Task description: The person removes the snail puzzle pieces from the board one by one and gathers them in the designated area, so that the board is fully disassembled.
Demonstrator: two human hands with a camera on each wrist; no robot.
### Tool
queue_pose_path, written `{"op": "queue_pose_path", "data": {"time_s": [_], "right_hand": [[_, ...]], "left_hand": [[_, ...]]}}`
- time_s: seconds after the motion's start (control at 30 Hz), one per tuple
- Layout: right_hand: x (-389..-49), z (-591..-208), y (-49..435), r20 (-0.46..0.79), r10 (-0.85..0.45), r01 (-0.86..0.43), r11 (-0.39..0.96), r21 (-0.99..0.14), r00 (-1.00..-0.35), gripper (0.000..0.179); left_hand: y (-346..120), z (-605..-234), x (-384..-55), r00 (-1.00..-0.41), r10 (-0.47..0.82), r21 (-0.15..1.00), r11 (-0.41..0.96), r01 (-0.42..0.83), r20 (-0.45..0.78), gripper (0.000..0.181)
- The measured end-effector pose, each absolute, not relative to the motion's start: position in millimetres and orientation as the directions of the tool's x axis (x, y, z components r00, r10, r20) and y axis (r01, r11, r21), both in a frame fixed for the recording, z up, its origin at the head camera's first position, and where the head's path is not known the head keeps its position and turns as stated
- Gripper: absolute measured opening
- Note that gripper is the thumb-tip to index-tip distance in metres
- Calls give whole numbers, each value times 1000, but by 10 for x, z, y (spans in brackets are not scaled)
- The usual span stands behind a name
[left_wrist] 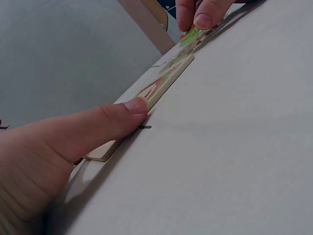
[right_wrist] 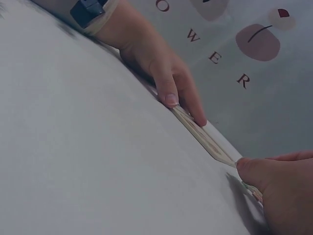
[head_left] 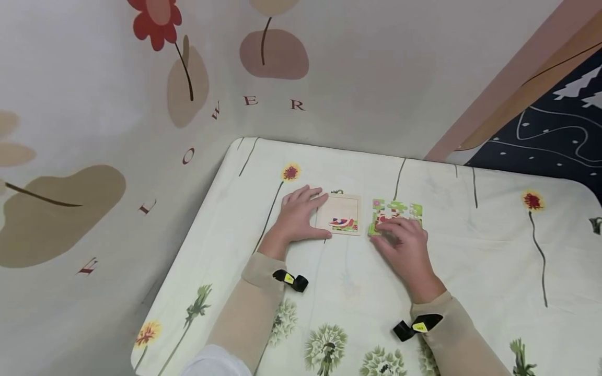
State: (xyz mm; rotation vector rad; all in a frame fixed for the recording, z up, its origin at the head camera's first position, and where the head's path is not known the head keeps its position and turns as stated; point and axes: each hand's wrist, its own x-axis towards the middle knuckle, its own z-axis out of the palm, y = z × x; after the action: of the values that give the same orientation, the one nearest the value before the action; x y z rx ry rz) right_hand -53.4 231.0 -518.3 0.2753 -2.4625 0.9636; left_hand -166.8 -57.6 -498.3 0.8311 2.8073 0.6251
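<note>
A shallow wooden puzzle tray lies on the cloth, its lower right corner filled with printed puzzle pieces in green, red and blue. My left hand spreads over the tray's left side, the thumb resting straight on its near edge. To the right of the tray is a group of green and red loose pieces. Over the near left part of this group, my right hand pinches a green puzzle piece between thumb and fingers. That hand covers much of the group.
The table wears a white cloth printed with flowers and dandelions. A pale wall covering with printed letters and flowers rises behind the table and along its left. Each sleeve carries a black strapped wrist camera.
</note>
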Motion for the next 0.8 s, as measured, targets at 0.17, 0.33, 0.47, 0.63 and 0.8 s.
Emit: {"op": "queue_pose_path", "data": {"time_s": [0.17,0.33,0.47,0.63,0.8], "right_hand": [[-516,-5180,2316,460,-2,-303,755,-581,-888,27],[-513,-5179,2315,446,-9,-289,772,-566,-895,25],[-503,-5180,2315,438,-15,-284,780,-557,-899,24],[-497,-5182,2317,445,-19,-292,780,-553,-895,21],[-499,-5193,2324,465,-30,-313,778,-544,-885,19]], "left_hand": [[-583,-5001,-1675,-836,549,435,757,488,-17,108],[-584,-5007,-1681,-835,550,440,752,491,-7,106],[-585,-5012,-1674,-836,549,446,748,492,1,106],[-585,-5022,-1673,-835,550,441,749,495,3,106],[-581,-5032,-1673,-836,549,435,752,496,4,106]]}}
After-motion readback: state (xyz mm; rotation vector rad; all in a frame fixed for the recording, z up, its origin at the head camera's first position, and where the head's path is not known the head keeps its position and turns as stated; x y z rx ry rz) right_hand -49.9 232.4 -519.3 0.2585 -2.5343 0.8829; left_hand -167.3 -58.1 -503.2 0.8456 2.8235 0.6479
